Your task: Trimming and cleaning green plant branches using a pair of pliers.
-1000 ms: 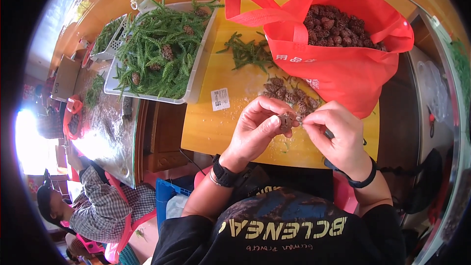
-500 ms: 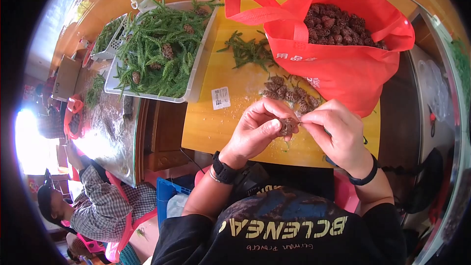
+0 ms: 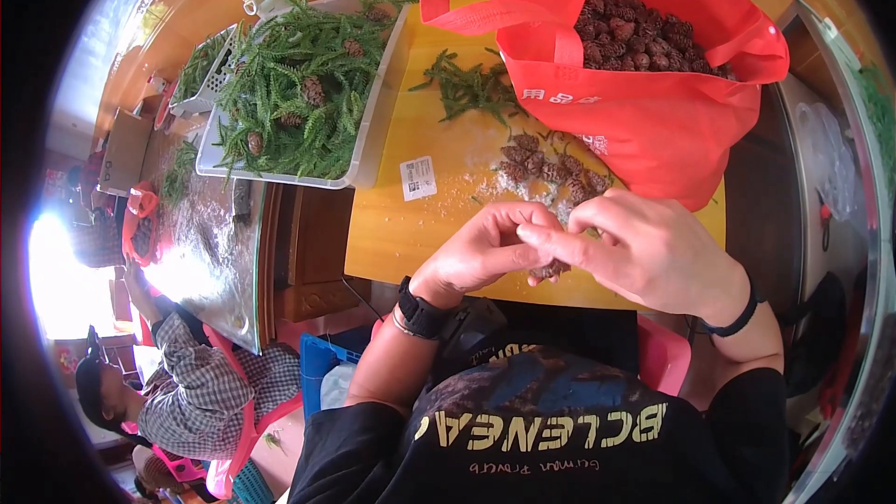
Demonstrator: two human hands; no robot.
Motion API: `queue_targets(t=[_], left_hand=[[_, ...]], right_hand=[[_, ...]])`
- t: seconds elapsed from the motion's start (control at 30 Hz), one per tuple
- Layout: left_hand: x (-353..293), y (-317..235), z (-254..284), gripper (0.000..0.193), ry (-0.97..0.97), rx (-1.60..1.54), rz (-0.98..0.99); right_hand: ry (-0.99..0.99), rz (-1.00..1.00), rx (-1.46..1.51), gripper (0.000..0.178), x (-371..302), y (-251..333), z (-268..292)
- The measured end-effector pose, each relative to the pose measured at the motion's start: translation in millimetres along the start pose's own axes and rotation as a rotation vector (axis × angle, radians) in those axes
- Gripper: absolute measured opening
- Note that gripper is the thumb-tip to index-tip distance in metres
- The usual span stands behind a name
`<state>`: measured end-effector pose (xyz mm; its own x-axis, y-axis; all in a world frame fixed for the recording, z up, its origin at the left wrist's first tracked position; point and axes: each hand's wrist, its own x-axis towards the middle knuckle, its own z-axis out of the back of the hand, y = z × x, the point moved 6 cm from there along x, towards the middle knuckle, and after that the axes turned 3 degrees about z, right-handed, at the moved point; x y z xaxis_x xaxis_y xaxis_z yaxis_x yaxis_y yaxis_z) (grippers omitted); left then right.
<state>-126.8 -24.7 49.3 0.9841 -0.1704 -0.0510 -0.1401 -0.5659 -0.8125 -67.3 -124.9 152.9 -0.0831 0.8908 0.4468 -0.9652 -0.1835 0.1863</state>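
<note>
A brown pine cone (image 3: 550, 270) is held low over the near part of the yellow table (image 3: 397, 247). My left hand (image 3: 481, 247) is closed around it, and only its lower part shows beneath the fingers. Crossing over from the right, my right hand (image 3: 649, 247) has its fingers closed above the cone, meeting the left fingertips. Whatever those right fingers pinch is hidden. Just beyond both hands lies a small group of loose pine cones (image 3: 537, 164) among whitish crumbs.
A red bag (image 3: 653, 140) full of pine cones (image 3: 635, 42) stands at the far right. At left, a translucent bin (image 3: 369, 171) holds green sprigs (image 3: 294, 98) and cones. Loose green sprigs (image 3: 467, 89) and a white label (image 3: 418, 178) lie between. A seated person (image 3: 191, 392) is at far left.
My right hand has moved left and over the pine cone, from beside its tip to across my left fingers. The cone has dropped slightly nearer me and is more covered.
</note>
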Motion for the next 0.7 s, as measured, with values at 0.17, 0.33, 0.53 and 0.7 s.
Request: queue_targets(t=[0.17,0.33,0.53,0.7], left_hand=[[4,13,-2,0.021,0.026,0.053,0.135],[5,11,-1,0.02,-0.054,0.065,0.132],[1,4,0,0.012,-0.074,-0.006,-0.019],[1,-3,-1,0.015,-0.167,0.077,-0.065]], right_hand=[[0.285,0.048,0.007,0.042,-3,0,-14],[0.257,0.035,-0.114,0.032,-5,-5,-17],[0.158,0.015,-0.171,0.024,-2,-4,-7],[0.113,-0.012,-0.169,0.03,0,-7,2]])
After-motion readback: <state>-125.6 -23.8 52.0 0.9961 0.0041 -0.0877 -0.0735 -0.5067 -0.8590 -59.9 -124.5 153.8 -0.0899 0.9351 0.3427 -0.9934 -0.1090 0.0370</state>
